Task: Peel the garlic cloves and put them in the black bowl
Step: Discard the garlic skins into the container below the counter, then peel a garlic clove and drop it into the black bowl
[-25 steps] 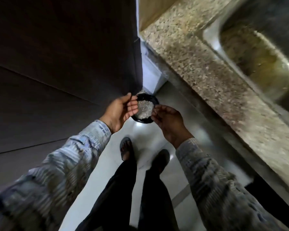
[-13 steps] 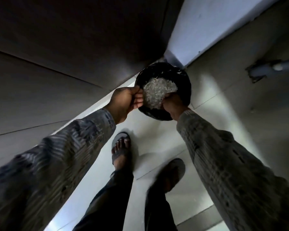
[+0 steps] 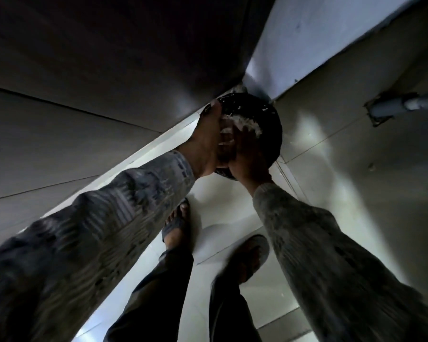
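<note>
Two hands around black bowl

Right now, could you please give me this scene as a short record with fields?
held thing: black bowl, near a wall corner
contents: pale flaky scraps; no whole clove can be made out
left hand: grips the bowl's left rim
right hand: grips the near rim
below: tiled floor
image quality: dark and blurred
</note>
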`<state>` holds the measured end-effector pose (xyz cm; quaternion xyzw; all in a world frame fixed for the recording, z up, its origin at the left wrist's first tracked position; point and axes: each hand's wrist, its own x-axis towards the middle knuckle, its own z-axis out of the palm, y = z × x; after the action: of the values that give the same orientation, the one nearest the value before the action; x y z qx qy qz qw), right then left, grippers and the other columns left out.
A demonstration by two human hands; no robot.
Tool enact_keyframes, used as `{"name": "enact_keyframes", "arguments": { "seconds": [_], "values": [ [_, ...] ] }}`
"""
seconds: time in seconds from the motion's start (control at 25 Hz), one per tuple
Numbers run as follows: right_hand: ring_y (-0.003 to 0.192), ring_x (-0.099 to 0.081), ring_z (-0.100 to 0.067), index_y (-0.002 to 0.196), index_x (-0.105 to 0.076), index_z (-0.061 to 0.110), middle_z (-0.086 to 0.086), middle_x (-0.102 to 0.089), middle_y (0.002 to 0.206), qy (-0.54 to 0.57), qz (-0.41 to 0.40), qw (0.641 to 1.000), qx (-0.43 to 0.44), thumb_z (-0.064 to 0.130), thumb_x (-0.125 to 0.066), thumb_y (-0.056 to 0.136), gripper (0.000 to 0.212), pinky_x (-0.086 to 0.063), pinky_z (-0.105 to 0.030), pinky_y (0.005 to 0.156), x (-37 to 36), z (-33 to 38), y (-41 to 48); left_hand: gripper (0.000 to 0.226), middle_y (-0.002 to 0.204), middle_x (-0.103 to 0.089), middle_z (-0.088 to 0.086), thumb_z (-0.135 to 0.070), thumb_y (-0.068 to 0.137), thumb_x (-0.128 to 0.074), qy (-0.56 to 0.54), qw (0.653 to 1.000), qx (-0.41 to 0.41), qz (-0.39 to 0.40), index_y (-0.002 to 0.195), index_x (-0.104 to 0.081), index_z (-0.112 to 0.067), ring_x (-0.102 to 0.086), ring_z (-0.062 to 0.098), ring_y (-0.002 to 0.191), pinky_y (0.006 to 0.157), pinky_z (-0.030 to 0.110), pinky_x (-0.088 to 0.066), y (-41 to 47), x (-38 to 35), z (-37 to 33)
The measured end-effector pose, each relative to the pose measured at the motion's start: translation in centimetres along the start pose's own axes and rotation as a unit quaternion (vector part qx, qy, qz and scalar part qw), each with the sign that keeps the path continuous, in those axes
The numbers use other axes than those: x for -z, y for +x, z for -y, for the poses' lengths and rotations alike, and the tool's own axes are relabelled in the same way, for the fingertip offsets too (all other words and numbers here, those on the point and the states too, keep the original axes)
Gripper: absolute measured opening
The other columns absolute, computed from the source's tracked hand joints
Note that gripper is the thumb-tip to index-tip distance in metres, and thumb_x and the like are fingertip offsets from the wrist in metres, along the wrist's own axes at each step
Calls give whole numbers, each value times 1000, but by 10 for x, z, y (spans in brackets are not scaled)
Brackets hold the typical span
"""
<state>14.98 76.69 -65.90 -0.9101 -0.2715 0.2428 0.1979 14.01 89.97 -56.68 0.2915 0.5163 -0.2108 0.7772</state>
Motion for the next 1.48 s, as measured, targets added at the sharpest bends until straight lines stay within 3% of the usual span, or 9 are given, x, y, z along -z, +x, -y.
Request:
{"name": "enact_keyframes", "arguments": {
  "seconds": [0.08,0.2,0.32,0.48,0.56,0.76,0.92,1.04,1.48],
  "values": [
    [150,-32,-35,158,-35,25,-12,-33,163,0,31,995,-95,52,-53,97,69,-33,-55,119,20,-2,1,69,115,-71,-9,-75,98,-25,63,997,-36,-38,124,-68,-27,-68,17,99,91,43,-54,-27,-9,-8],
    [152,-25,-36,156,-39,21,-15,-29,164,-18,44,998,-51,27,-69,87,75,-22,-48,125,73,27,-8,47,95,-75,-20,-57,104,-39,153,972,-140,-108,120,-70,-27,-71,4,90,69,25,-53,-65,-3,-16],
    [150,-28,-39,157,-38,18,-17,-29,164,16,60,997,-52,24,-72,81,84,-30,-50,121,137,57,-45,32,116,-74,-13,-37,91,-59,302,916,-228,-134,121,-70,-31,-66,9,110,93,35,-54,-101,6,-14],
    [144,-37,-42,156,-39,15,-18,-35,161,30,45,998,-44,32,-60,74,86,-42,-49,113,220,97,-108,72,133,-64,-5,-36,67,-69,528,790,-267,-161,136,-56,-49,-60,15,122,111,32,-45,-174,10,-11],
    [145,-37,-40,157,-36,17,-16,-34,162,40,48,997,-38,23,-65,74,88,-45,-50,110,265,121,-144,81,139,-59,3,-28,67,-71,586,745,-284,-147,145,-52,-36,-53,20,129,110,21,-35,-237,-12,-15],
    [145,-36,-38,158,-36,11,-18,-35,161,55,3,998,-34,12,-78,76,92,-36,-43,117,387,183,-232,85,144,-51,5,-27,72,-73,657,656,-357,-105,151,-42,-31,-49,27,132,110,29,-39,-385,-68,-23],
    [150,-31,-34,161,-29,16,-17,-34,163,66,-48,994,-66,25,-79,82,94,-30,-45,122,459,214,-300,89,145,-50,4,-46,65,-61,672,616,-410,-37,151,-42,-32,-53,27,129,110,32,-44,-470,-109,-27],
    [152,-28,-28,162,-25,20,-10,-30,166,64,-107,985,-120,29,-79,85,95,-28,-42,124,502,233,-359,95,149,-45,4,-31,68,-74,708,560,-430,24,155,-36,-33,-48,29,134,110,32,-43,-524,-138,-28],
    [149,-27,-25,162,-23,34,-5,-29,165,96,-350,870,-334,31,-83,80,101,-27,-37,123,576,233,-549,112,160,-35,5,-35,69,-89,735,367,-524,226,158,-21,-41,-39,31,143,115,44,-41,-612,-291,25]
  ]
}}
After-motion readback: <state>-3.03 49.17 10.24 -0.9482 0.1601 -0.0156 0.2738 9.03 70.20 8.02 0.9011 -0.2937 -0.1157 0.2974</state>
